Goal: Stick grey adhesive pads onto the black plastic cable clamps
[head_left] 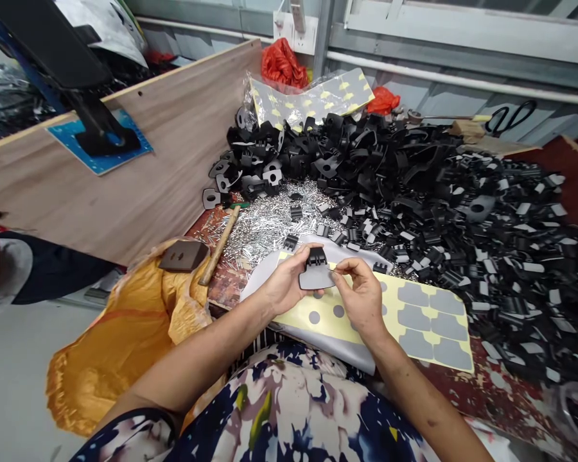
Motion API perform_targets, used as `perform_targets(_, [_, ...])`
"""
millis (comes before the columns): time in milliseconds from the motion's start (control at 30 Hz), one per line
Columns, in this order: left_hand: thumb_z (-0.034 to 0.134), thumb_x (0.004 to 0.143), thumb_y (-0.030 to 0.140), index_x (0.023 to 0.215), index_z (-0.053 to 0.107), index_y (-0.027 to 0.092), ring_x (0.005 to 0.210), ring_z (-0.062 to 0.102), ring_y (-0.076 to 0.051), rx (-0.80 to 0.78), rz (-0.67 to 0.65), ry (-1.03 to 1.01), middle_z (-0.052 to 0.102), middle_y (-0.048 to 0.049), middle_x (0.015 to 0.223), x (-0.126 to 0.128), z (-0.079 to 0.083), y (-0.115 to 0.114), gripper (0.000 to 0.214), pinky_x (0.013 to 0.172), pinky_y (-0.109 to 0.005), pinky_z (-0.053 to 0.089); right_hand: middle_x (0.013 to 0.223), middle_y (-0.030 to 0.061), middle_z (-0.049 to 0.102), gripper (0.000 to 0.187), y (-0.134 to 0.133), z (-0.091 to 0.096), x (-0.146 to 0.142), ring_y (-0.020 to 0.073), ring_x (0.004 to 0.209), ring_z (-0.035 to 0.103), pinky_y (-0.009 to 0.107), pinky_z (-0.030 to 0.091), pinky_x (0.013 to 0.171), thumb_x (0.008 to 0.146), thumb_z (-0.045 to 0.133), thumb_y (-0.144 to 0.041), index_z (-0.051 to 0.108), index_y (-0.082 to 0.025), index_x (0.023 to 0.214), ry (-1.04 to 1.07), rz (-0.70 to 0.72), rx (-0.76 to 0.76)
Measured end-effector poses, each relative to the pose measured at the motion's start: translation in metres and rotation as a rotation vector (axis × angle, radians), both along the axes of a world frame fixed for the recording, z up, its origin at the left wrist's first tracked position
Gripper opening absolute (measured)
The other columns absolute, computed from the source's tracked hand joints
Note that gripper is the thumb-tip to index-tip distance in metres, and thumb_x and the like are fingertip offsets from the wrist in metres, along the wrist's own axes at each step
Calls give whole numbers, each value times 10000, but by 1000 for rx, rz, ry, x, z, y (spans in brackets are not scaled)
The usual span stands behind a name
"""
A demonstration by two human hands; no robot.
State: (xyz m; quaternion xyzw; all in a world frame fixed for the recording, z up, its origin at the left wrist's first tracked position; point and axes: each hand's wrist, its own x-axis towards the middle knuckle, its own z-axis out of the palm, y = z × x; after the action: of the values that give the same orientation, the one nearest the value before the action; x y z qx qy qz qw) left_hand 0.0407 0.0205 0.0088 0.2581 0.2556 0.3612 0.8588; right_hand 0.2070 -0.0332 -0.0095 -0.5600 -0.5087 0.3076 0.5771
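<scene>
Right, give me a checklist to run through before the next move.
1. Left hand holding the black plastic piece with a flat grey face: ok.
2. Right hand at the piece's right edge: ok, thumb and forefinger there.
3. Right hand's pinch firm: cannot tell.
4. Yellow sheet with grey rounded shapes and dots fully uncovered: not ok, the right hand hides part.
5. Stick-like tool with a wooden handle apart from both hands: ok, left of them, beside the heap of silver metal pins.
</scene>
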Motion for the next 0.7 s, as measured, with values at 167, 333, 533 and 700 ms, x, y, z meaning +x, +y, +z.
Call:
perform_targets(167, [780, 869, 493, 1242, 635, 261, 858, 662, -228, -10, 7, 12, 651, -97, 1162, -3, 6, -2, 462, 642, -345, 588, 899, 15, 668, 43, -4, 2, 0, 202, 887, 627, 369, 509, 861, 912, 676, -215, 644, -241, 925, -137, -10, 24])
perform_targets(333, [874, 779, 322, 1265, 589, 284, 857, 640, -187, 53, 19, 60, 623, -57, 1128, 1, 9, -10, 565, 685, -309, 561, 885, 12, 660, 92, -9, 11, -4, 212, 859, 639, 370, 516, 811, 947, 621, -177, 611, -261, 912, -336, -19, 98])
perform_targets(533, [842, 761, 256, 1169, 567, 286, 749, 564, -127, 204, 278, 283, 555, 13, 992, 18, -7, -21, 493, 532, -197, 454, 1068, 100, 661, 146, -15, 7, -6, 282, 979, 638, 473, 504, 894, 960, 643, -238, 624, -284, 1098, -710, -123, 214])
perform_targets(700, [829, 791, 309, 1202, 540, 277, 592, 520, -84, 210, 213, 300, 564, 20, 988, 16, -10, -23, 503, 434, -193, 404, 1021, 81, 681, 371, -11, 8, 8, 286, 941, 647, 461, 523, 860, 881, 739, -353, 582, -262, 1204, -542, -15, -19])
